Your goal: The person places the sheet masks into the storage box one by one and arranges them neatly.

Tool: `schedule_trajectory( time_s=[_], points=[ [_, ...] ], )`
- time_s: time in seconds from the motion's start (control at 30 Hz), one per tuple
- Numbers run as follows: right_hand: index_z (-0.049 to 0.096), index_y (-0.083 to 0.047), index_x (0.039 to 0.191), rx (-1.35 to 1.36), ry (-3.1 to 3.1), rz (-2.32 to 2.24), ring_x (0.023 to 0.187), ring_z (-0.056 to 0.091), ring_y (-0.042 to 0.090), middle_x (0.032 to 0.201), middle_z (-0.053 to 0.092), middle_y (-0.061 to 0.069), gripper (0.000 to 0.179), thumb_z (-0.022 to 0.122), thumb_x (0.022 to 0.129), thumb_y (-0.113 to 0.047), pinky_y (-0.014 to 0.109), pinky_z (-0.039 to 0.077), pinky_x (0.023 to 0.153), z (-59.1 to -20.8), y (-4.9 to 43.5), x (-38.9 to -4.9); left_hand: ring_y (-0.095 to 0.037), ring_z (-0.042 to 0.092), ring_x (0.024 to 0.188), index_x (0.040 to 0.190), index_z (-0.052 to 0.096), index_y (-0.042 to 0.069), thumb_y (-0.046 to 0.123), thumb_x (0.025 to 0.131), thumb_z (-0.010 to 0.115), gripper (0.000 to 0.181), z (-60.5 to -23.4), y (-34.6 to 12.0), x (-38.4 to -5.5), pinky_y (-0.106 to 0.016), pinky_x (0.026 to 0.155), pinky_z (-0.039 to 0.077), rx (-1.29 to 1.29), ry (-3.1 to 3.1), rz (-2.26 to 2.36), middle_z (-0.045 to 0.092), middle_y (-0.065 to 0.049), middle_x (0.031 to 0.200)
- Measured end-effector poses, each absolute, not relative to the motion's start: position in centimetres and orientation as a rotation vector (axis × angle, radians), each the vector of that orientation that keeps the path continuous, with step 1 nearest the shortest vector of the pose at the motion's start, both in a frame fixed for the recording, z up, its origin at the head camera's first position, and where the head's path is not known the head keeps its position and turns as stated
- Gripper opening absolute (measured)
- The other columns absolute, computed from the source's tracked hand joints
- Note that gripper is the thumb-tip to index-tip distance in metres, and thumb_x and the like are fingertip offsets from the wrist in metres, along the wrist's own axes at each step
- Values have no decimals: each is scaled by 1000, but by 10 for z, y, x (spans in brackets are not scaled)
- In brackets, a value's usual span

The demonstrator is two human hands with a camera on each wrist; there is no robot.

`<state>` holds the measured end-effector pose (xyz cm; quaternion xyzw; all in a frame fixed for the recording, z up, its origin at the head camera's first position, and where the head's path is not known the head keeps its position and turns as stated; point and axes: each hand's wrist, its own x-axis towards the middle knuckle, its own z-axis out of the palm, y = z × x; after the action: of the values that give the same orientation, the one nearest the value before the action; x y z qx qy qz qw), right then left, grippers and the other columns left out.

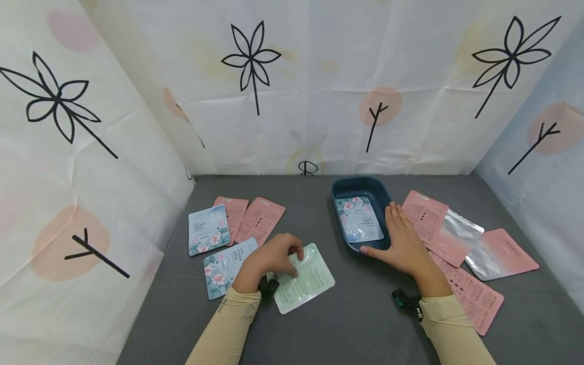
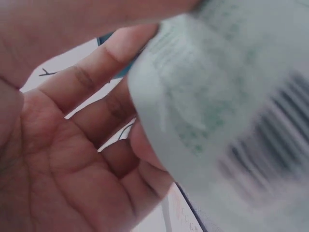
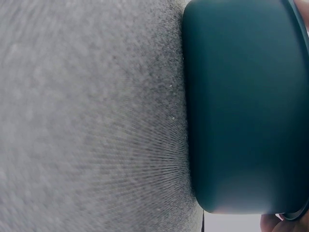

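My left hand pinches a light green face mask packet by its upper left edge. In the left wrist view the green packet fills the right side, its barcode showing, with the fingers bent behind it. A dark teal plastic bin stands on the table, and a blue floral mask packet lies inside it. My right hand rests against the bin's right side with straight fingers and the thumb spread along the near rim. The bin's outer wall fills the right of the right wrist view.
Two blue floral packets and two pink packets lie at the left. Several pink packets, some with silver parts, overlap at the right beside my forearm. Patterned white cloth walls the grey table at the back and sides.
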<state>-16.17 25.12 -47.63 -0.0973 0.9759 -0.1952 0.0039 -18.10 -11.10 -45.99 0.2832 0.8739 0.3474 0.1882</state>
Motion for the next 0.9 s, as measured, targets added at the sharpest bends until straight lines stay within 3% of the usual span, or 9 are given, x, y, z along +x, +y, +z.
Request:
schedule_trajectory(
  time_s=[0.2, 0.5, 0.63, 0.77, 0.9],
  points=[
    [7, 7, 167, -295, 3063, -609, 166, 2, 43, 178, 0, 25, 135, 70, 84, -78, 63, 10, 131, -477, 251, -161, -20, 58, 85, 102, 73, 10, 1, 77, 91, 33, -459, -109, -184, -31, 65, 52, 677, 2567, 1107, 68, -6, 101],
    [7, 7, 167, -282, 3077, -616, 166, 2, 42, 178, 1, 25, 136, 70, 83, -79, 64, 11, 131, -479, 252, -162, -18, 66, 82, 119, 75, 11, 8, 86, 87, 35, -458, -109, -188, -30, 65, 57, 622, 2557, 1323, 72, -8, 116],
    [7, 6, 167, -283, 3078, -616, 166, 1, 41, 178, 2, 25, 136, 70, 83, -79, 63, 10, 131, -480, 251, -162, -19, 70, 92, 126, 75, 13, 10, 89, 86, 39, -457, -110, -188, -30, 69, 59, 602, 2570, 1411, 72, -6, 123],
    [7, 7, 167, -288, 3077, -617, 166, 2, 41, 177, 3, 25, 136, 70, 83, -79, 63, 11, 131, -480, 252, -162, -23, 72, 100, 127, 76, 14, 12, 89, 87, 40, -453, -109, -188, -31, 74, 60, 602, 2627, 1490, 73, -6, 126],
    [8, 8, 167, -293, 3076, -607, 166, 2, 43, 177, 3, 26, 136, 70, 83, -79, 64, 11, 131, -479, 252, -162, -23, 74, 97, 127, 76, 15, 12, 89, 87, 40, -451, -108, -190, -31, 74, 61, 614, 2653, 1599, 73, -5, 124]
  ],
)
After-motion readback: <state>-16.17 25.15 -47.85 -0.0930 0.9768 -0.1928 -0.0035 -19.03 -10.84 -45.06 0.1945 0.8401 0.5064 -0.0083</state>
